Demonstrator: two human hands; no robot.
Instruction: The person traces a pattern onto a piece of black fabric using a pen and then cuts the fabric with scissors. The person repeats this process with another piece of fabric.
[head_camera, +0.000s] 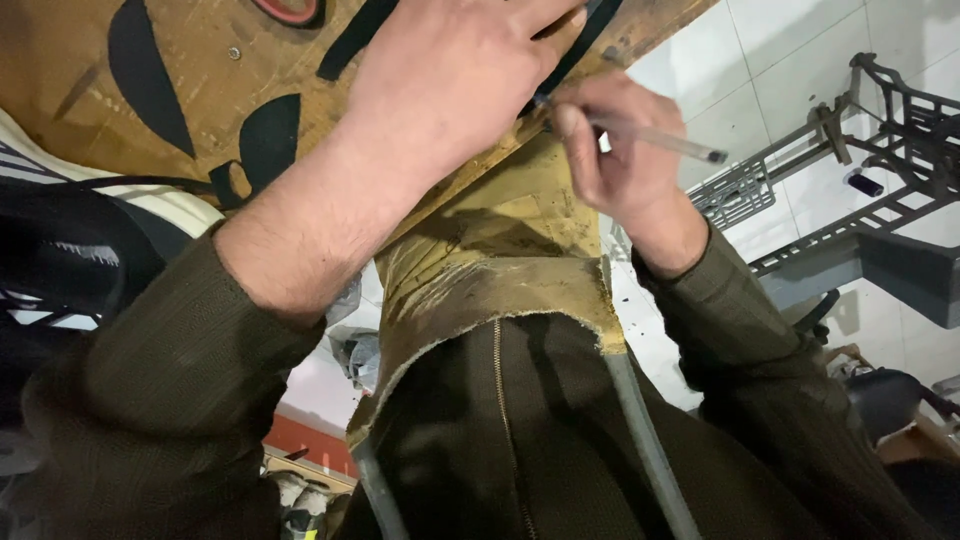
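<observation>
On the wooden board (180, 70), right hand (620, 150) holds a pen (660, 138).

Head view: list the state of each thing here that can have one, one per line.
left hand: flat, pressing down on the board
right hand: gripping the pen, tip at the board's edge
pen: held, slanted
brown board: lying flat, black shapes on it
tan material: hanging off the board's edge, frayed
jacket zip: closed

Worn wooden board (190, 70), clear plastic pen (660, 140)
</observation>
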